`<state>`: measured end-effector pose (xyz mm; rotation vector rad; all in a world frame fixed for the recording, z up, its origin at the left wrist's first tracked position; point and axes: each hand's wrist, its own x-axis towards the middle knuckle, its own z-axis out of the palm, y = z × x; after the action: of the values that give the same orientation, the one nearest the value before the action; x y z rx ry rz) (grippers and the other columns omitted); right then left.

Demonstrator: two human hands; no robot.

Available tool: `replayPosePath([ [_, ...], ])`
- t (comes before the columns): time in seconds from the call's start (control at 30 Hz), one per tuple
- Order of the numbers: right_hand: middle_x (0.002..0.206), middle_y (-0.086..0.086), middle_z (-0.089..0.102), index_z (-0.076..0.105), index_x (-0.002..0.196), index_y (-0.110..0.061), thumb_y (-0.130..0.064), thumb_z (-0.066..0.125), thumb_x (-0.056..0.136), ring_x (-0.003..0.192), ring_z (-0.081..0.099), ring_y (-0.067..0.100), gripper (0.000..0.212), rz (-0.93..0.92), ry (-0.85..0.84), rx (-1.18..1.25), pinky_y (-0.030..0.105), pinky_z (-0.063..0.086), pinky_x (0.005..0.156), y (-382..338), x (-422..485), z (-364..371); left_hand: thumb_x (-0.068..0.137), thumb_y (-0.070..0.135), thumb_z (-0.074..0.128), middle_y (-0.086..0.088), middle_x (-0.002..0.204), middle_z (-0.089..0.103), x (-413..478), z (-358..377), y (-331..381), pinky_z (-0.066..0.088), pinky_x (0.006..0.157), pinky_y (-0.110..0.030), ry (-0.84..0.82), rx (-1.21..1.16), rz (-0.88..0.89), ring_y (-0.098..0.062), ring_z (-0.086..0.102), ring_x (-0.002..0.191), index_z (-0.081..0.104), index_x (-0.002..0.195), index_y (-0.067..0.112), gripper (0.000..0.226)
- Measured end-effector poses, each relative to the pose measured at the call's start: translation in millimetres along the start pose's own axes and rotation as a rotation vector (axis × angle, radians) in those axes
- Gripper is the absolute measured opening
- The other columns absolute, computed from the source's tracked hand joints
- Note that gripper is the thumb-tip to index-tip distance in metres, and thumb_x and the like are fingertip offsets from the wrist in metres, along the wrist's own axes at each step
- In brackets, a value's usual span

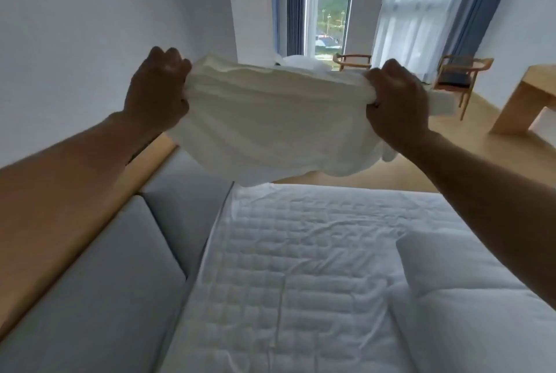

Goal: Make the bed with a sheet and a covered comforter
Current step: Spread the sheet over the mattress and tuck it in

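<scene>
So that it can unfurl, the left hand and right hand grip the bunched sheet raised above the mattress.

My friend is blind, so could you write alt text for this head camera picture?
A person's left hand and right hand grip a bunched white sheet stretched between them above a quilted white mattress. A pillow lies on it at right; wooden chairs stand by a window beyond.

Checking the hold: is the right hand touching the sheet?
Touching. The head view shows the right hand curled round the sheet, bunching its edge.
</scene>
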<state>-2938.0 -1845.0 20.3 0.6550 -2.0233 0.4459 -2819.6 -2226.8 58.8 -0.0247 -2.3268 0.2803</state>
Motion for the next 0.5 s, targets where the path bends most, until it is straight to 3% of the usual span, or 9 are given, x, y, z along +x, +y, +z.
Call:
replayPosePath([
  [0.13, 0.090, 0.012, 0.059, 0.064, 0.102, -0.010, 0.003, 0.063, 0.076, 0.072, 0.060, 0.038, 0.029, 0.046, -0.499, 0.058, 0.040, 0.049, 0.061, -27, -166, 36, 0.055, -0.010, 0.070, -0.027, 0.085, 0.062, -149, 77, 30, 0.051, 0.071, -0.052, -0.362, -0.092, 0.084, -0.047, 0.061, 0.081, 0.062, 0.089, -0.003, 0.035],
  [0.2, 0.093, 0.010, 0.060, 0.067, 0.103, -0.012, 0.004, 0.059, 0.078, 0.075, 0.062, 0.038, 0.031, 0.122, -0.763, 0.062, 0.036, 0.045, 0.060, -46, -252, 53, 0.065, -0.001, 0.071, -0.022, 0.093, 0.066, -237, 116, 50, 0.051, 0.078, -0.050, -0.612, -0.104, 0.057, -0.044, 0.063, 0.087, 0.066, 0.098, 0.003, 0.033],
  [0.27, 0.100, 0.007, 0.060, 0.070, 0.108, -0.018, 0.001, 0.054, 0.083, 0.087, 0.064, 0.036, 0.035, 0.168, -1.009, 0.034, 0.038, 0.051, 0.070, -69, -335, 66, 0.077, 0.006, 0.064, -0.014, 0.105, 0.066, -322, 143, 73, 0.048, 0.087, -0.046, -0.807, -0.063, 0.021, -0.039, 0.061, 0.098, 0.065, 0.108, 0.011, 0.032],
  [0.4, 0.106, 0.004, 0.059, 0.070, 0.112, -0.026, -0.003, 0.048, 0.091, 0.096, 0.062, 0.029, 0.038, 0.137, -1.340, -0.003, 0.036, 0.047, 0.087, -112, -487, 60, 0.086, 0.004, 0.047, -0.001, 0.123, 0.058, -474, 158, 118, 0.038, 0.097, -0.037, -1.165, -0.001, -0.009, -0.026, 0.052, 0.116, 0.054, 0.124, 0.023, 0.043],
  [0.5, 0.102, 0.006, 0.060, 0.071, 0.106, -0.024, 0.001, 0.053, 0.084, 0.093, 0.060, 0.030, 0.038, 0.101, -1.438, -0.015, 0.037, 0.046, 0.089, -138, -562, 45, 0.086, 0.005, 0.049, 0.002, 0.122, 0.058, -558, 149, 140, 0.036, 0.097, -0.036, -1.315, 0.041, 0.010, -0.024, 0.052, 0.115, 0.053, 0.125, 0.024, 0.044],
])
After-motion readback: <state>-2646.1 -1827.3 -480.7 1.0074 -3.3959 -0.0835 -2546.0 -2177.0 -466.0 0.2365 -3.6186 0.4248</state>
